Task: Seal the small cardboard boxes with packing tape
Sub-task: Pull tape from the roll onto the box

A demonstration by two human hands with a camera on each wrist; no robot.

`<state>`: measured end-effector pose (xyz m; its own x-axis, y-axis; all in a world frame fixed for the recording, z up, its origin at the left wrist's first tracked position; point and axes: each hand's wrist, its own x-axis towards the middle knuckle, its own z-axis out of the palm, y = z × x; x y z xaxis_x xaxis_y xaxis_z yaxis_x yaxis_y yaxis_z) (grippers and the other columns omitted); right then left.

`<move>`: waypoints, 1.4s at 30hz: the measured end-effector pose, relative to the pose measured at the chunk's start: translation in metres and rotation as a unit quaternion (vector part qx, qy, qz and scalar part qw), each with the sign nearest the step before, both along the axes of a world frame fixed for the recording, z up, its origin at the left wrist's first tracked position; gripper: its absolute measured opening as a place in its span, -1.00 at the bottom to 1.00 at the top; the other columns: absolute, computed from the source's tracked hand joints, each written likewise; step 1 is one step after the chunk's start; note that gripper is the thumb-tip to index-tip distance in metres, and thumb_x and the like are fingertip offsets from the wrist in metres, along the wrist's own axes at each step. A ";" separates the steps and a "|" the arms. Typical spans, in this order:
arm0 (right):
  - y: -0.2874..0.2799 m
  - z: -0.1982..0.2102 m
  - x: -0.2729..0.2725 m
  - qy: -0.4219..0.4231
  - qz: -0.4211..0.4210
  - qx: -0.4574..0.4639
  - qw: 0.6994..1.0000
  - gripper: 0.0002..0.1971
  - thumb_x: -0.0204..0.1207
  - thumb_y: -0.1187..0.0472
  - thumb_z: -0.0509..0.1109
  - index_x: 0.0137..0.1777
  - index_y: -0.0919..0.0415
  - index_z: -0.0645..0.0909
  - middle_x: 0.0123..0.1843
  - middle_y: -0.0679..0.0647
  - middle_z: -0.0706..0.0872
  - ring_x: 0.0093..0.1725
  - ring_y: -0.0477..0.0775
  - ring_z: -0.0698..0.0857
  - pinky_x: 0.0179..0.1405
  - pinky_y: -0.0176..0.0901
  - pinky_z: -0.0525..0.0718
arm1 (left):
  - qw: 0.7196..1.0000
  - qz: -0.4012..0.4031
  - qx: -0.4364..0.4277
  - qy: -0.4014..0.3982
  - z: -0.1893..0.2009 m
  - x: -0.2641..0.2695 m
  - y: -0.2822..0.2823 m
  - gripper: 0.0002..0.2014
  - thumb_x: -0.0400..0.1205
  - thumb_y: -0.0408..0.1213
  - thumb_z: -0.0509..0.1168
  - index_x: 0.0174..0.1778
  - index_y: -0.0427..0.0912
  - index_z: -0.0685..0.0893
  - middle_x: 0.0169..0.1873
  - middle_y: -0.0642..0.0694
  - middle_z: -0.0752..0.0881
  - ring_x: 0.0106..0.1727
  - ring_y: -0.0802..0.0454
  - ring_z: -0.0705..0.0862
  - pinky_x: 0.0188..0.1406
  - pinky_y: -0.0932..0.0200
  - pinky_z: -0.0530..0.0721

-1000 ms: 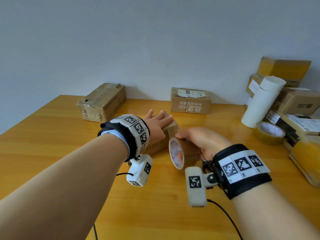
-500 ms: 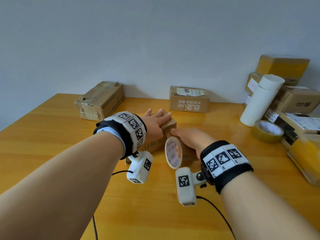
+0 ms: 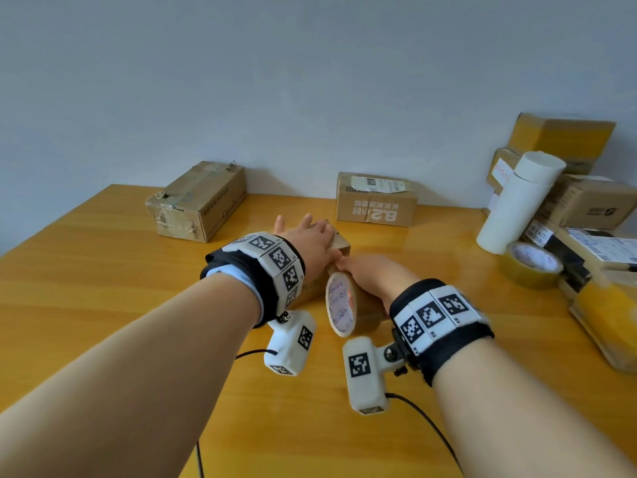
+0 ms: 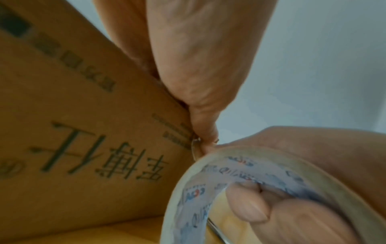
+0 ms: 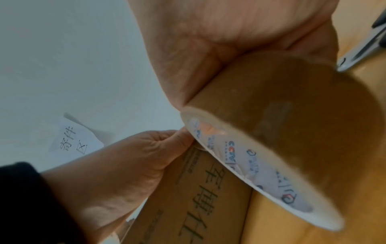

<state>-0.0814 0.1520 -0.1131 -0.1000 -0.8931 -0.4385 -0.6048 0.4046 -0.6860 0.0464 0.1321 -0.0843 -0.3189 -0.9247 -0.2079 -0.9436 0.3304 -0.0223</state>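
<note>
A small cardboard box (image 3: 342,247) with printed characters (image 4: 83,132) (image 5: 198,198) lies mid-table. My left hand (image 3: 306,239) lies on its top with fingers straight, the thumb (image 4: 203,132) at the near top edge. My right hand (image 3: 372,274) grips a brown tape roll (image 3: 341,305), standing on edge against the box's right end. In the left wrist view a fingertip (image 4: 248,206) shows inside the roll's core (image 4: 208,181). The right wrist view shows my palm (image 5: 229,41) over the roll (image 5: 292,123), beside my left hand (image 5: 125,165). Any pulled-out tape is hidden.
On the wooden table (image 3: 103,305), a taped box (image 3: 196,201) sits back left and a labelled box (image 3: 375,201) back centre. At the right stand stacked boxes (image 3: 586,201), a white tube (image 3: 513,205) and a second tape roll (image 3: 531,263).
My right hand has carried the tape roll left and away from me, up against the box's end. My left hand has stayed on the box top.
</note>
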 end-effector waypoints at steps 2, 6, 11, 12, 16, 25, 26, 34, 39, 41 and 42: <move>-0.003 -0.004 0.000 -0.004 -0.005 0.013 1.000 -0.48 0.71 -0.34 0.16 -0.02 0.13 0.62 0.18 0.25 0.79 0.20 0.30 0.76 0.37 0.23 0.69 | 1.000 -0.001 -0.001 0.015 -0.006 0.002 0.000 -0.43 0.84 0.01 -0.16 0.77 -0.09 -0.04 0.76 -0.02 -0.09 0.76 -0.06 -0.15 0.66 -0.42 -0.16; -0.003 -0.004 -0.001 -0.079 -0.027 0.062 0.995 -0.35 0.66 -0.36 0.17 0.29 0.24 0.66 0.19 0.30 0.81 0.16 0.35 0.81 0.25 0.30 0.76 | 0.999 -0.011 -0.008 0.033 -0.013 0.009 -0.005 -0.45 0.84 -0.01 -0.15 0.77 -0.01 -0.07 0.76 0.04 -0.12 0.76 -0.06 -0.20 0.66 -0.42 -0.16; 0.006 0.010 -0.015 -0.071 -0.026 0.037 0.996 -0.47 0.69 -0.21 0.22 -0.11 0.29 0.69 -0.32 0.16 0.83 -0.26 0.19 0.79 -0.02 0.03 0.69 | 0.998 -0.029 0.002 0.052 -0.014 0.019 -0.013 -0.46 0.84 -0.01 -0.14 0.76 0.12 -0.09 0.75 0.16 -0.12 0.75 -0.06 -0.28 0.67 -0.37 -0.23; 0.004 0.010 -0.017 -0.052 -0.024 -0.002 0.998 -0.57 0.68 -0.13 0.30 -0.13 0.26 0.68 -0.35 0.13 0.82 -0.31 0.14 0.76 -0.07 0.00 0.66 | 0.998 -0.031 0.003 0.055 -0.014 0.020 -0.013 -0.46 0.84 0.00 -0.14 0.76 0.12 -0.10 0.75 0.15 -0.13 0.74 -0.05 -0.28 0.67 -0.36 -0.23; -0.007 0.005 -0.013 -0.021 -0.008 -0.176 0.984 -0.71 0.53 0.01 0.59 0.12 0.06 0.61 -0.07 0.13 0.81 -0.20 0.10 0.74 -0.21 -0.03 0.65 | 0.998 -0.035 0.008 0.061 -0.012 0.021 -0.012 -0.45 0.84 0.00 -0.13 0.76 0.11 -0.11 0.75 0.14 -0.15 0.75 -0.03 -0.25 0.68 -0.34 -0.22; -0.003 -0.013 -0.004 -0.011 0.005 -0.141 0.990 -0.78 0.71 0.04 0.41 0.18 0.17 0.57 -0.13 0.05 0.72 -0.29 -0.02 0.70 -0.16 -0.09 0.74 | 0.997 -0.058 0.015 0.057 -0.011 0.028 -0.016 -0.40 0.83 -0.08 -0.01 0.76 0.16 -0.14 0.74 0.18 -0.16 0.75 0.08 -0.22 0.70 -0.25 -0.27; -0.001 -0.014 -0.004 -0.032 -0.004 -0.133 0.991 -0.78 0.72 0.04 0.39 0.19 0.17 0.58 -0.14 0.05 0.72 -0.31 -0.03 0.69 -0.22 -0.13 0.73 | 0.996 -0.060 0.019 0.055 -0.010 0.028 -0.017 -0.34 0.81 -0.15 0.05 0.75 0.17 -0.16 0.74 0.19 -0.17 0.74 0.09 -0.23 0.70 -0.24 -0.28; -0.010 -0.012 -0.022 0.130 -0.023 -0.128 0.983 -0.90 0.73 0.19 0.30 0.05 0.18 0.62 -0.06 0.19 0.79 -0.08 0.26 0.81 -0.11 0.06 0.81 | 0.996 -0.073 0.027 0.034 -0.007 0.031 -0.021 -0.19 0.73 -0.44 0.10 0.73 0.27 -0.19 0.73 0.24 -0.20 0.71 0.03 -0.37 0.64 -0.21 -0.39; 0.001 -0.001 -0.039 0.297 0.043 -0.039 0.953 -0.74 0.79 0.18 0.20 0.15 0.32 0.68 -0.12 0.15 0.66 0.03 0.20 0.69 -0.04 -0.06 0.62 | 0.996 -0.080 -0.031 -0.029 -0.008 0.035 -0.021 -0.08 0.69 -0.53 0.10 0.67 0.42 -0.23 0.72 0.22 -0.22 0.68 -0.06 -0.46 0.57 -0.29 -0.46; 0.012 0.004 -0.039 0.328 0.065 -0.006 0.942 -0.63 0.83 0.13 0.13 0.41 0.36 0.61 0.15 0.19 0.69 0.23 0.22 0.67 0.27 -0.01 0.63 | 0.998 -0.050 -0.045 -0.018 -0.005 0.035 -0.015 -0.04 0.64 -0.57 0.11 0.67 0.41 -0.23 0.73 0.18 -0.23 0.68 -0.05 -0.45 0.64 -0.34 -0.38; 0.016 0.004 -0.039 0.335 0.074 0.009 0.939 -0.60 0.84 0.14 0.11 0.50 0.36 0.54 0.20 0.18 0.65 0.22 0.19 0.64 0.33 -0.05 0.60 | 0.998 -0.029 -0.058 0.009 -0.003 0.034 -0.011 -0.03 0.61 -0.57 0.12 0.69 0.39 -0.21 0.74 0.16 -0.20 0.71 -0.03 -0.41 0.67 -0.34 -0.30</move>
